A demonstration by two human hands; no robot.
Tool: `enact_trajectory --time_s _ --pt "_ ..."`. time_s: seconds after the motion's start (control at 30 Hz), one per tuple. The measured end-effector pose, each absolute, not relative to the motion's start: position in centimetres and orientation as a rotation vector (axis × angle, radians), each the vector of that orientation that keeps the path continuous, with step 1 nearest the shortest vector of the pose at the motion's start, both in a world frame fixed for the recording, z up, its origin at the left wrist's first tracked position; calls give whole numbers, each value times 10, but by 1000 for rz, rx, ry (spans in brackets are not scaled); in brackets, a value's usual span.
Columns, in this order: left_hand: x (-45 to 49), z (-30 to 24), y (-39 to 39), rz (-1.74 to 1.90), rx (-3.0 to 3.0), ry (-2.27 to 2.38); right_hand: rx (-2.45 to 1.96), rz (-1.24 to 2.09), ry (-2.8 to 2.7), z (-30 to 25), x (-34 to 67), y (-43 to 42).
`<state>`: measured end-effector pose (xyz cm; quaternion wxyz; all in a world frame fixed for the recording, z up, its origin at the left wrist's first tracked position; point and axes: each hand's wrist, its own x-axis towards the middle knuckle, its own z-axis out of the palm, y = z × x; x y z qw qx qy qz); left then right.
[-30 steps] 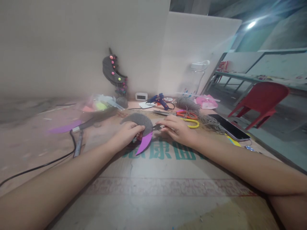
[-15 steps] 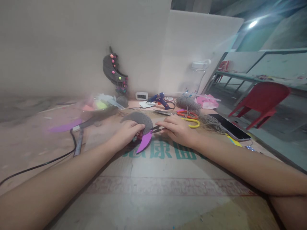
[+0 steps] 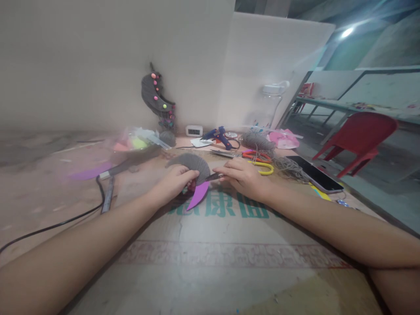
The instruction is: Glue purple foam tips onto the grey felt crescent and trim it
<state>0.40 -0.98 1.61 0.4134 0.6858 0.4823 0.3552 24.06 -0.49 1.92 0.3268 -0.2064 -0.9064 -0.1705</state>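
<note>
A crescent wrapped in grey yarn [image 3: 188, 162] is pinched between the thumb and fingers of my left hand [image 3: 180, 178]. Its bare purple end [image 3: 198, 196] points down toward me. My right hand [image 3: 241, 177] is closed around thread snips with a yellow U-shaped back [image 3: 267, 169]. The dark tips of the snips meet the edge of the crescent, where yarn gives way to purple. Whether a strand lies between the blades is too small to make out.
Behind my hands lie orange-handled scissors [image 3: 256, 156], a blue glue gun [image 3: 221, 137], a small clock [image 3: 194, 131] and grey yarn [image 3: 257, 141]. A phone [image 3: 313, 174] is at right. A cable [image 3: 65, 224] crosses the left side. A decorated grey crescent [image 3: 151, 94] hangs behind.
The blades of the snips, apart before, have come together at the crescent's edge. Both hands remain nearly in place.
</note>
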Motion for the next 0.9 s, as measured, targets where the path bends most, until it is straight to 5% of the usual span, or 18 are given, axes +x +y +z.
enact_trajectory --time_s 0.9 --pt "4 16 -8 884 1742 1217 -551 -244 -2334 30 241 -24"
